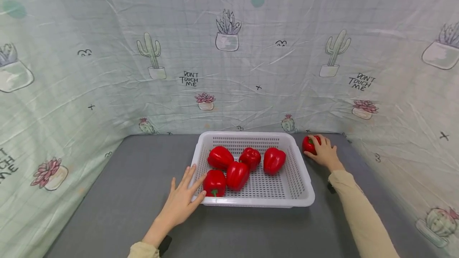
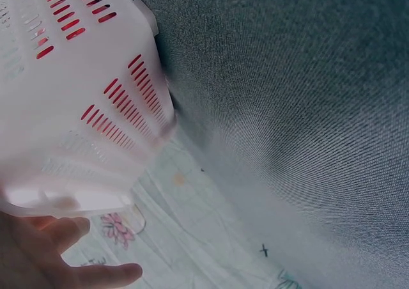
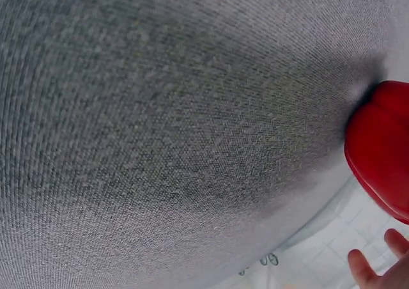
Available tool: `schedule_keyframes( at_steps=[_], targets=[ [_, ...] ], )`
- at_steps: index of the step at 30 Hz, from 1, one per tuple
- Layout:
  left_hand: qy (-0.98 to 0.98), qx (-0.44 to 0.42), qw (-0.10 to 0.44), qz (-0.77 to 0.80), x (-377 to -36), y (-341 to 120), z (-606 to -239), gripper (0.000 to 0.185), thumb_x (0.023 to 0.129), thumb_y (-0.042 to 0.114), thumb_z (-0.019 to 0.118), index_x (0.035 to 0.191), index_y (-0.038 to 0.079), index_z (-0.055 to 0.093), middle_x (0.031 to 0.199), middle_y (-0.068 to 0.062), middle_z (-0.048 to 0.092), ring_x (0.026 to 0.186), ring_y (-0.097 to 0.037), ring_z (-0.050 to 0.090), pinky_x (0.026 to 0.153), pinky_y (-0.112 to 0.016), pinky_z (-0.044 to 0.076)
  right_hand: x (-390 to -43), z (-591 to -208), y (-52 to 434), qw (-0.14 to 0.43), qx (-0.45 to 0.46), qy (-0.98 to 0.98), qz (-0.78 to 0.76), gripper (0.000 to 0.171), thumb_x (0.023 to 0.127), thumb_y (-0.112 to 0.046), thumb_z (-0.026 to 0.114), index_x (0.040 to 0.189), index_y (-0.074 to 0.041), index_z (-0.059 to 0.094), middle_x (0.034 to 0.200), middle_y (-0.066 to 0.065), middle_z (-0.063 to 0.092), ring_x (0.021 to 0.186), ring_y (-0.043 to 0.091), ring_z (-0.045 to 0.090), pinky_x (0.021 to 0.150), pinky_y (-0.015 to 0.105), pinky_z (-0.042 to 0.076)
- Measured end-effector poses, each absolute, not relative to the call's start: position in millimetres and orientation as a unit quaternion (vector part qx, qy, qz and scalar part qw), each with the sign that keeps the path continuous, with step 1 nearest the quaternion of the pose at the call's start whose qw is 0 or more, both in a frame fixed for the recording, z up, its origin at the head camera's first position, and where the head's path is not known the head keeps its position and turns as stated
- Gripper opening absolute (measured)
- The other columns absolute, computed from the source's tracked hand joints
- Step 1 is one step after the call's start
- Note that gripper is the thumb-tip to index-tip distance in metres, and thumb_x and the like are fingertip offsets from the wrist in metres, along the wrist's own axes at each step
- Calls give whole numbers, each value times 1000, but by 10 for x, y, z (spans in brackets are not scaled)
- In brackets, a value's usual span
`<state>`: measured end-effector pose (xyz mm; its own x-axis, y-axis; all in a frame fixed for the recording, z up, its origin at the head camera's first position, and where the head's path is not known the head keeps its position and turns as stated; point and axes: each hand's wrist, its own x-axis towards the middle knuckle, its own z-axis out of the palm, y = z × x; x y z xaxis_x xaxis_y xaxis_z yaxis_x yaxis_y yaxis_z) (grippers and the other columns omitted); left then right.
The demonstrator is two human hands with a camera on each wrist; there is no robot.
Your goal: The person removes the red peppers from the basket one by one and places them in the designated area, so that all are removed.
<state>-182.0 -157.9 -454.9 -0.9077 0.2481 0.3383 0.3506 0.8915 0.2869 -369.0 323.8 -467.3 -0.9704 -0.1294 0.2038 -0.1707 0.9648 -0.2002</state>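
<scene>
Left hand [image 1: 181, 200], fingers straight, steadies the basket [image 1: 303, 178] while the right hand [image 1: 324, 152] grasps the pepper [image 1: 307, 144] at two o'clock, apparently mid-pickup.

a grey cloth-covered table [image 1: 125, 194] bears a white basket [image 1: 305, 188] and one loose red pepper [image 1: 308, 145].

Red peppers [image 1: 237, 174] (white basket [image 1: 300, 178])

A glossy red pepper [image 1: 308, 145] sits on the grey surface [image 1: 125, 194] just right of the white slotted basket [image 1: 299, 178], which holds five more red peppers [image 1: 247, 166].
</scene>
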Motion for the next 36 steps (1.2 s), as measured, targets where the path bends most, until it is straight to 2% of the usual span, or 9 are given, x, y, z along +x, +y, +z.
schedule_keyframes(
  at_steps=[5,11,21,36],
  targets=[
    [-961,-156,148,-173,-1821,-1592,-4524,52,86,41,50,134,27,40,150,-5,19,138,-30,16,97,-69,15,-3705,-4667,3232,122,90,-980,125,64,80,-34,62,131,-9,33,136,28,24,118,49,24,83,69,25],
    [-957,-158,162,-180,-1824,-1574,-4514,51,84,39,54,132,26,43,148,-7,23,137,-30,17,96,-70,16,-3735,-4685,3250,130,87,-979,131,64,80,-29,60,132,-8,30,140,29,19,114,50,29,82,67,30],
    [-962,-152,142,-176,-1833,-1562,-4529,52,85,42,50,134,28,40,150,-4,20,138,-29,16,98,-68,15,-3734,-4693,3252,108,67,-985,121,67,80,-30,56,136,-10,23,142,27,14,116,51,30,82,68,30],
    [-961,-151,138,-185,-1818,-1564,-4529,52,85,42,51,134,27,41,150,-5,20,138,-30,16,98,-69,15,-3722,-4687,3310,93,85,-986,106,75,82,-34,58,141,-16,15,143,27,13,118,50,31,84,69,29]
  ],
)
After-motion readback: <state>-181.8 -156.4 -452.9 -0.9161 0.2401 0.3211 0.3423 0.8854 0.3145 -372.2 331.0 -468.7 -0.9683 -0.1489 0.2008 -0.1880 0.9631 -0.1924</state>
